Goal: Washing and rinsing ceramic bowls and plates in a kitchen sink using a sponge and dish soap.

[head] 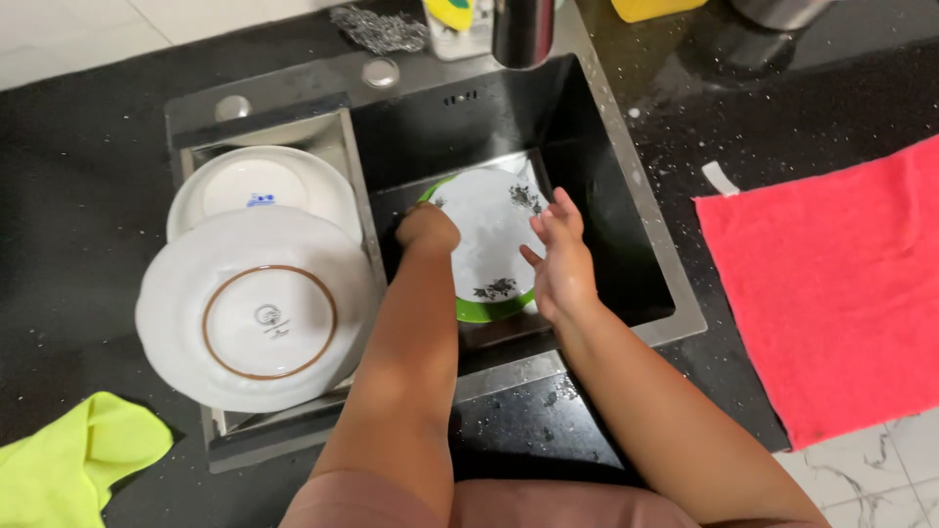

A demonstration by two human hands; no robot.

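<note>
A white plate with dark flower prints (489, 230) lies in the black sink (606, 205), on top of a green plate (479, 311) whose rim shows at the front. My left hand (427, 230) is curled at the white plate's left rim and seems to grip it. Over the plate's right rim is my right hand (559, 256), its fingers spread and holding nothing.
Two white plates lie upside down in the drain basket on the left, a brown-ringed one (256, 308) in front of a plain one (262, 186). A red cloth (831, 293) covers the counter at right, a yellow-green cloth (68, 460) lies bottom left. Steel scourer (380, 29) and tap (522, 31) sit behind the sink.
</note>
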